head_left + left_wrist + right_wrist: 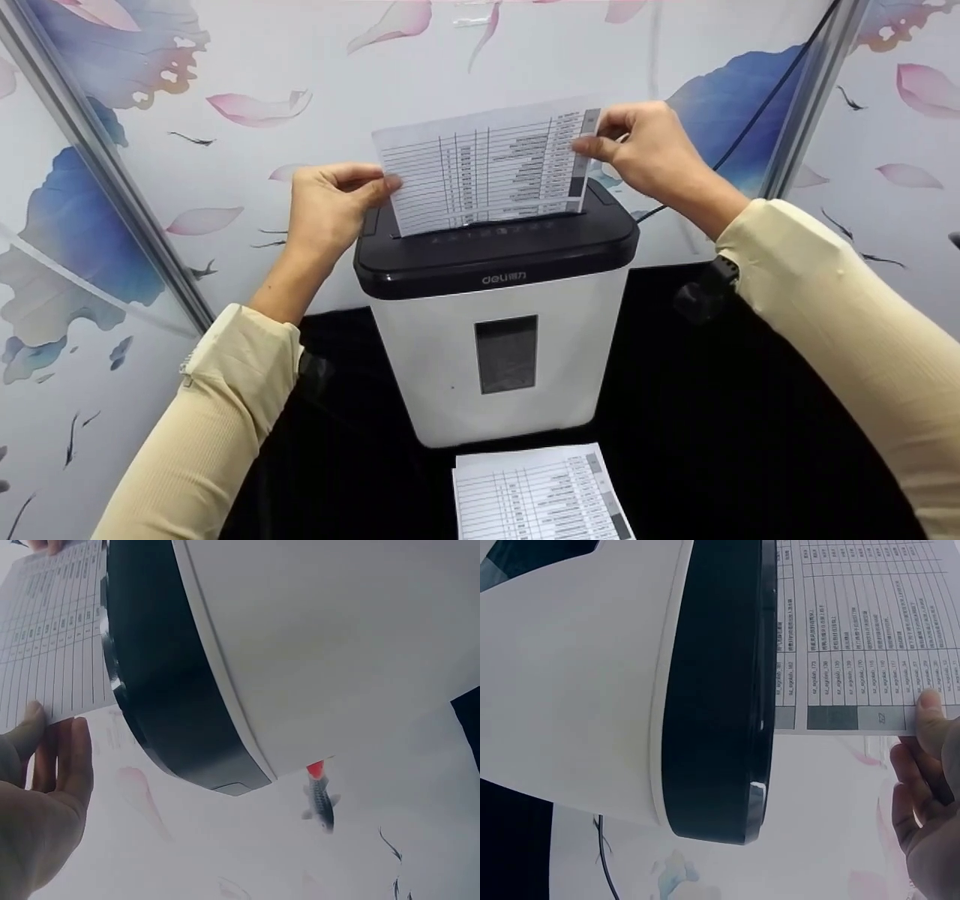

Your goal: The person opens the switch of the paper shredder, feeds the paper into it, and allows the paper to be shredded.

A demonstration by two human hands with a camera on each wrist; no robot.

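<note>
A printed sheet of paper [487,169] with a table of rows and columns stands upright, its lower edge at the slot in the black top of a white paper shredder [442,360]. My left hand [334,206] pinches the sheet's left edge between thumb and fingers. At the opposite edge, higher up, my right hand [656,154] pinches it too. The right wrist view shows the thumb of the right hand [934,780] on the sheet's grey-marked margin. In the left wrist view, the left hand [49,795] holds the sheet beside the shredder's dark lid [165,675].
A stack of similar printed sheets [536,495] lies on the black cloth [697,405] in front of the shredder. Behind stands a white wall panel [525,67] with petal and blue patterns. A black cable [772,101] runs down at the right behind the shredder.
</note>
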